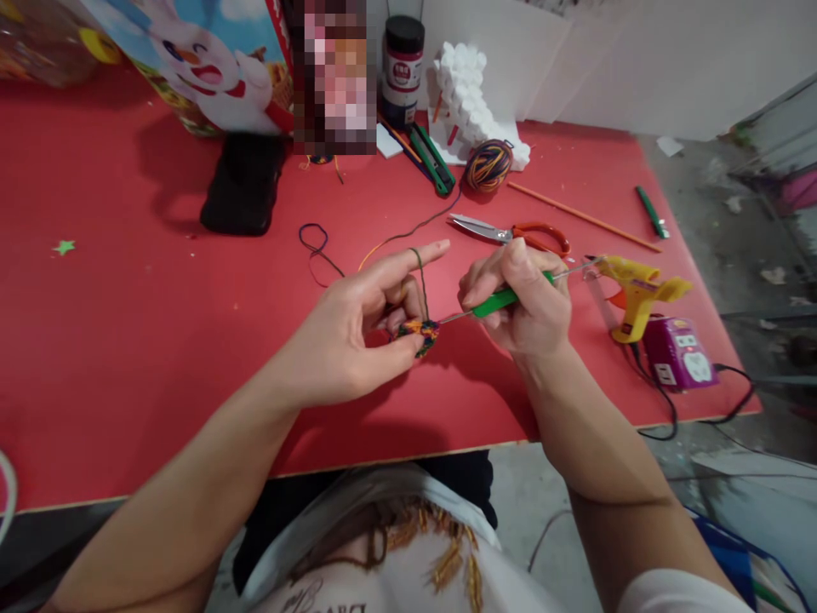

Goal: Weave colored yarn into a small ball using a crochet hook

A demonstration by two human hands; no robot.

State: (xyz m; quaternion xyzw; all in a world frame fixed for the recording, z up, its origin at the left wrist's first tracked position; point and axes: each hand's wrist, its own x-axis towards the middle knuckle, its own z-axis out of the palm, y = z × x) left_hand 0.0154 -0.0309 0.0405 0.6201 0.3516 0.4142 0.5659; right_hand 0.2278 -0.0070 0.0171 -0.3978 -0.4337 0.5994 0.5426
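My left hand (357, 328) pinches a small multicoloured crochet piece (425, 336) between thumb and fingers. A strand of yarn (422, 277) loops over its raised index finger and runs down to the piece. In my right hand (529, 298) is a crochet hook (496, 301) with a green handle, held in a closed grip. The hook's thin metal tip reaches the right edge of the crochet piece; whether it is inside a stitch I cannot tell. Farther back lies a ball of variegated yarn (488, 166), its strand trailing across the table toward my left hand.
On the red table (128, 358) lie orange-handled scissors (542, 236), an orange stick (584, 217), a green cutter (432, 159) and a black phone (244, 183). A yellow glue gun (638, 289) stands at right by a purple power box (680, 353) with cords. Behind are a dark-lidded jar (403, 72) and a white bumpy object (469, 89).
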